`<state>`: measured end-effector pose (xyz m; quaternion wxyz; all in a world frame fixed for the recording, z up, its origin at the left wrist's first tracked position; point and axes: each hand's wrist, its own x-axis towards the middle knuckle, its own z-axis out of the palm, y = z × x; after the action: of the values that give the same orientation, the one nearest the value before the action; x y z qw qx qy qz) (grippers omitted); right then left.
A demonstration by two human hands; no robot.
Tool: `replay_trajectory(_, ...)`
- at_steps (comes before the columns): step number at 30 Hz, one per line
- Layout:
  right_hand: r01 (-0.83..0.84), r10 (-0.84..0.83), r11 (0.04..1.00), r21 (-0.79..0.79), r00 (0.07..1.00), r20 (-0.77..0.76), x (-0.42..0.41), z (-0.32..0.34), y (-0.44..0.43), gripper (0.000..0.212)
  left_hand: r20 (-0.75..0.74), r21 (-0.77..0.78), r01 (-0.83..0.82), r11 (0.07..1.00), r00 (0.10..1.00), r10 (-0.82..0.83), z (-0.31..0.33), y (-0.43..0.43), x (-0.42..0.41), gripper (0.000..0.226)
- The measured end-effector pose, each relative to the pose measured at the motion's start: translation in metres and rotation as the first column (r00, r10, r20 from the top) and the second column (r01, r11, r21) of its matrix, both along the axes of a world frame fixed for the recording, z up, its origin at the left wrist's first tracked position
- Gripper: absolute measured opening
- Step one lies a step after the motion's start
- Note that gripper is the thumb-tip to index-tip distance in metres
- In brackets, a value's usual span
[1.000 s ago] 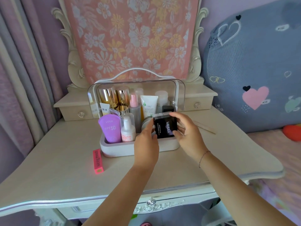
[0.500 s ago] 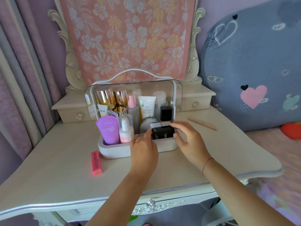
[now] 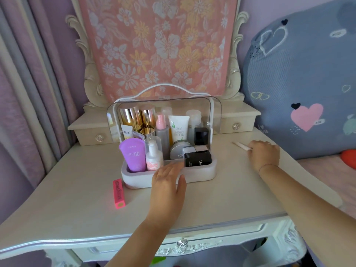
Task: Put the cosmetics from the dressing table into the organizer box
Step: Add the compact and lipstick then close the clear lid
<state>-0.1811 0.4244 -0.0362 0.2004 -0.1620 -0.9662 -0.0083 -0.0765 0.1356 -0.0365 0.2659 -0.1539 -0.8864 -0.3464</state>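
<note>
One view: head-worn, wide-angle. Sits above the near edge of the worktop, facing forward and down toward the floral cloth at the back. Close in: box near mid-frame, worktop fills the lower half. Right edge clips bed and cushion, left edge curtain.

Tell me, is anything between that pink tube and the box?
Nothing visible. The pink tube lies on the table just left of the box, and the lid is up. The left hand is at the front wall, further right.
</note>
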Motion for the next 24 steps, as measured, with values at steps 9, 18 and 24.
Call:
replay_trajectory(9, -0.365, 0.230, 0.666, -0.651, 0.930, -0.287, 0.078, 0.039, -0.054, 0.020, -0.044, 0.043, -0.004, 0.999, 0.999, 0.006, 0.000, -0.026, 0.011, 0.026)
replay_trajectory(18, -0.578, 0.498, 0.112, -0.809, 0.737, -0.457, 0.091, 0.075, -0.163, 0.010, -0.171, 0.220, -0.111, 0.969, 0.974, 0.150, 0.022, -0.054, 0.022, 0.026)
replay_trajectory(24, -0.580, 0.550, 0.298, -0.758, 0.753, -0.360, 0.045, 0.075, -0.198, 0.007, -0.161, 0.456, -0.213, 0.864, 0.935, 0.316, 0.019, -0.091, 0.019, 0.022)
